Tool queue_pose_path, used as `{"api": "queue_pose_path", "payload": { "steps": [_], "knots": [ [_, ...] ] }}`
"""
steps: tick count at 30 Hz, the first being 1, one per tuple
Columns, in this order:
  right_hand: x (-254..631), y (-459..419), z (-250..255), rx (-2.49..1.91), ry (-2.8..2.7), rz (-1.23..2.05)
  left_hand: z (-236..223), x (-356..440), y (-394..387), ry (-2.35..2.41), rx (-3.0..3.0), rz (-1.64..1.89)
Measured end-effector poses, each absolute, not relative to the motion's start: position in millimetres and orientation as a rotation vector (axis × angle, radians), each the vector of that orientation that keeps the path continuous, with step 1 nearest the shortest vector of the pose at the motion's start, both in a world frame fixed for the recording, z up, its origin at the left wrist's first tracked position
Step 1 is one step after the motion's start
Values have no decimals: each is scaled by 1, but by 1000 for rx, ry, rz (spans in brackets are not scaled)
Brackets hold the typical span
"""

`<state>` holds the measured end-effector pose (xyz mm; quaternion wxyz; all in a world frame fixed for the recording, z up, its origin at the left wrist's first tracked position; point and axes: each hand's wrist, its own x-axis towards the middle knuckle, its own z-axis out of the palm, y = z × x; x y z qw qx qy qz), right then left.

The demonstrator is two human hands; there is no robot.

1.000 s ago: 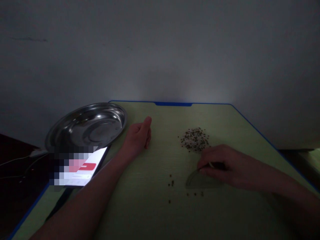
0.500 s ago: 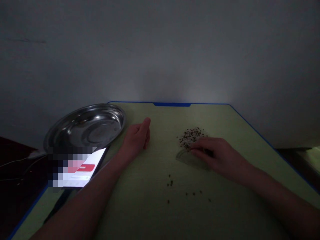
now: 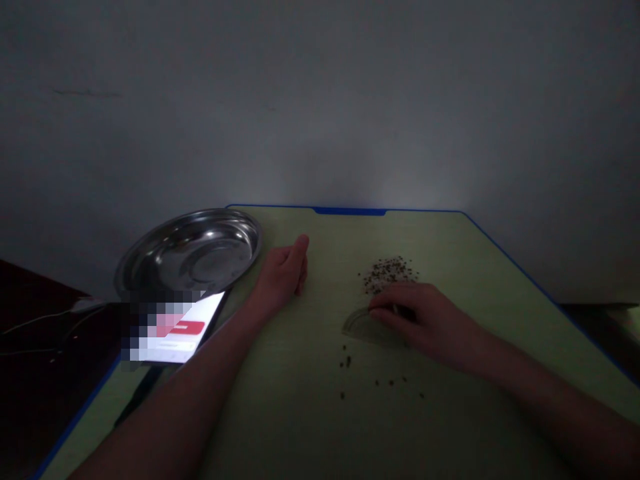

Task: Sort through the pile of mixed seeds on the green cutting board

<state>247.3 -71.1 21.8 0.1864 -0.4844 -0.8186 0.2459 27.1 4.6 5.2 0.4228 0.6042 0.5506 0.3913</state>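
Your right grip (image 3: 420,317) has swung: a second ago it was on the near right of the pile of mixed grains (image 3: 391,268); now it's up by the pile's near edge, and over the last half second it has slid left along that edge. It's closed in a pinch, thumb against fingers, on the top of a clear half-round piece (image 3: 356,325), which looks like a protractor, though the light is too dim to be sure; that piece came along with it and sticks out left and below your fingers. The pile sits just beyond the grip, part hidden by it, so I can't tell whether you're touching grains. Nearer you than the grip, a few loose dark grains (image 3: 349,361) lie scattered, one more showing at their right end than I could make out a second ago. Most dark bits are mixed in with pale ones, so my read: work is back at the pile and early on. Your left grip (image 3: 283,270) hasn't budged: loosely curled, thumb up, nothing visible in it, resting on the table (image 3: 300,413) well left of the right grip. Basin (image 3: 200,257) and phone (image 3: 187,341), left of that, unchanged.
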Motion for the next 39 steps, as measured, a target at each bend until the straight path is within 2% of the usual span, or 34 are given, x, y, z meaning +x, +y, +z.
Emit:
{"api": "queue_pose_path", "payload": {
  "steps": [8, 15, 23, 30, 35, 39],
  "knots": [
    [228, -71, 20, -1230, -2501, 700, 2, 27, 7, 1367, 1516, 979],
    [227, -98, 31, -1046, -2585, 1044, 2, 27, 6, 1383, 1546, 984],
    [286, -75, 41, -1439, -2397, 1073, -3, 25, 9, 1331, 1553, 1001],
    [298, -77, 36, -1597, -2378, 1458, -1, 25, 8, 1347, 1597, 997],
    [271, -97, 39, -1452, -2659, 1198, -4, 26, 9, 1322, 1586, 1009],
    [258, -108, 39, -1420, -2655, 1067, -2, 28, 8, 1365, 1572, 1003]
  ]
}}
